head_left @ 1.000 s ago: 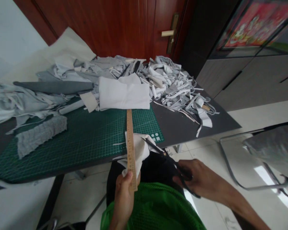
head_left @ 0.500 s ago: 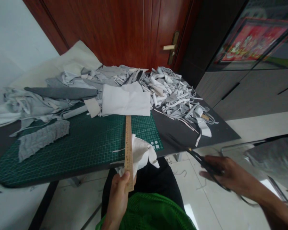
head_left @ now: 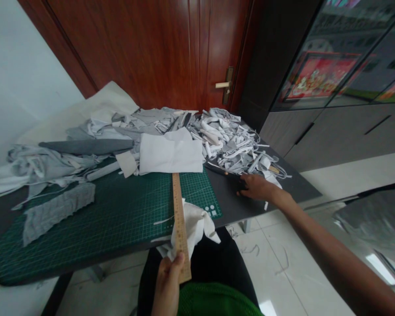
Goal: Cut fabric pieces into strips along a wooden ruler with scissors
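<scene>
My left hand (head_left: 169,276) is closed round the near end of a wooden ruler (head_left: 178,219), its thumb pressed on top. Below the ruler, a crumpled white cloth piece (head_left: 197,224) hangs over the table's front edge; whether my fingers also grip it is hidden. The ruler's far end reaches a folded white cloth (head_left: 171,153). At the right of the table, my right hand (head_left: 256,186) is low over the dark top, fingers curled at the handles of black scissors (head_left: 226,173). The scissors are hard to make out against the dark surface, with blades pointing left beside the scraps.
A green cutting mat (head_left: 118,210) covers much of the dark table. A grey ribbed cloth strip (head_left: 59,210) lies on its left. Grey and white cloth (head_left: 52,162) is heaped at the back left, cut scraps (head_left: 230,140) at the back right. Behind stands a wooden door (head_left: 145,57).
My right hand has carried the scissors from beyond the table's front edge leftward and onto the tabletop by the scraps. The ruler's near end has tilted slightly right; the view has shifted.
</scene>
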`<state>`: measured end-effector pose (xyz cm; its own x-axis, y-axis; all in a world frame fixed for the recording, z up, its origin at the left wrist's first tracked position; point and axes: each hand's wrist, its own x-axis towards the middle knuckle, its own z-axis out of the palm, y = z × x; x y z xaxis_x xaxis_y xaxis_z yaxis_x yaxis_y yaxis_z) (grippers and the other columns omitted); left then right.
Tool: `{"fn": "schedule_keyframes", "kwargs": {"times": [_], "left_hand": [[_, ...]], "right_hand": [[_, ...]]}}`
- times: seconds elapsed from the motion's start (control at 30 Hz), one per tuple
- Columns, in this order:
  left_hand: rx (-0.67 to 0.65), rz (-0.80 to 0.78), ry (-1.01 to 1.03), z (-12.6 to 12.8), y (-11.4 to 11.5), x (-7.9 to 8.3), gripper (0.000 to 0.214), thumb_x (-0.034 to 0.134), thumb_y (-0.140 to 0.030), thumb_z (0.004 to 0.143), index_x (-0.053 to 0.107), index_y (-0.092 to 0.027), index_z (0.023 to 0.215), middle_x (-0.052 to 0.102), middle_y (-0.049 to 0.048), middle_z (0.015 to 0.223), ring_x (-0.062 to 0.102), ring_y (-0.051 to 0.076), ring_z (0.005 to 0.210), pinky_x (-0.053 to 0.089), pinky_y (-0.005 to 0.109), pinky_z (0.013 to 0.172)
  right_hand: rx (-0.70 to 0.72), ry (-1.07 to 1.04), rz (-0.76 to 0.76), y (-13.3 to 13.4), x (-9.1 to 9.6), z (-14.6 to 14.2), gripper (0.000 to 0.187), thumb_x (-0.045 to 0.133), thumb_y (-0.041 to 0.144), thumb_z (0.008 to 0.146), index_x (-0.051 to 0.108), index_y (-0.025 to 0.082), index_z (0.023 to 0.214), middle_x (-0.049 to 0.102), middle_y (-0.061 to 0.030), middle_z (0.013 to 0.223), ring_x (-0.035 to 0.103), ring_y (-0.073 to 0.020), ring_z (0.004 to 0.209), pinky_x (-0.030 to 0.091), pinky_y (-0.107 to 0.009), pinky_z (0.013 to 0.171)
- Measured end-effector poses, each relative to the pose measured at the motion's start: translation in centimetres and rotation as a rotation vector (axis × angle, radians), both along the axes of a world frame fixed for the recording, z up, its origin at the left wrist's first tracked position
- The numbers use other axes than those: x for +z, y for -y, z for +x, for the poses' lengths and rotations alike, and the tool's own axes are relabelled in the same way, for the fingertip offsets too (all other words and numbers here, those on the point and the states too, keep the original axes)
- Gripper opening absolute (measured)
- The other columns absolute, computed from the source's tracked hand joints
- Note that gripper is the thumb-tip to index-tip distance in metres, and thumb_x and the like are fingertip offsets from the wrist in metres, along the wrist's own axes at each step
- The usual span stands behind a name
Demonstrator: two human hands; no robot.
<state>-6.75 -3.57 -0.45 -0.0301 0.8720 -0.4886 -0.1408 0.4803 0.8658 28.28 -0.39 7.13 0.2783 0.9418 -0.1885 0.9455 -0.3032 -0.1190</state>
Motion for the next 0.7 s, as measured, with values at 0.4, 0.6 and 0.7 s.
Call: {"fn": "schedule_keyframes", "kwargs": {"times": [0.4, 0.6, 0.7], "left_hand": [[-0.197, -0.008, -0.151, 2.8, 3.4, 0.9, 0.063, 0.073, -0.079, 0.064, 0.067, -0.018, 0.075, 0.067, 0.0055, 0.069, 0.066, 0.03, 0.077, 0.05, 0.039, 0.076], [-0.236, 0.114, -0.209, 2.7, 3.6, -0.4, 0.056, 0.07, -0.076, 0.073, 0.067, -0.02, 0.07, 0.064, 0.0061, 0.072, 0.063, 0.027, 0.077, 0.049, 0.036, 0.079], [-0.284, 0.161, -0.206, 2.3, 3.3, -1.1, 0.05, 0.078, -0.071, 0.068, 0.065, -0.023, 0.067, 0.061, 0.0045, 0.069, 0.061, 0.026, 0.075, 0.051, 0.034, 0.08]], "right_hand": [[0.026, 0.108, 0.156, 1.4, -0.7, -1.5, 0.032, 0.057, 0.012, 0.093, 0.067, 0.007, 0.123, 0.071, -0.0225, 0.125, 0.066, -0.0322, 0.119, 0.048, -0.041, 0.104], [-0.037, -0.331, 0.299, 3.4, 0.6, -13.8, 0.049, 0.053, 0.054, 0.1, 0.065, 0.015, 0.126, 0.077, -0.0118, 0.098, 0.074, -0.0276, 0.087, 0.054, -0.037, 0.08], [-0.01, -0.373, 0.156, 2.7, 1.2, -18.3, 0.061, 0.06, 0.043, 0.094, 0.05, 0.011, 0.145, 0.078, -0.0144, 0.106, 0.075, -0.0304, 0.099, 0.053, -0.037, 0.083]]}}
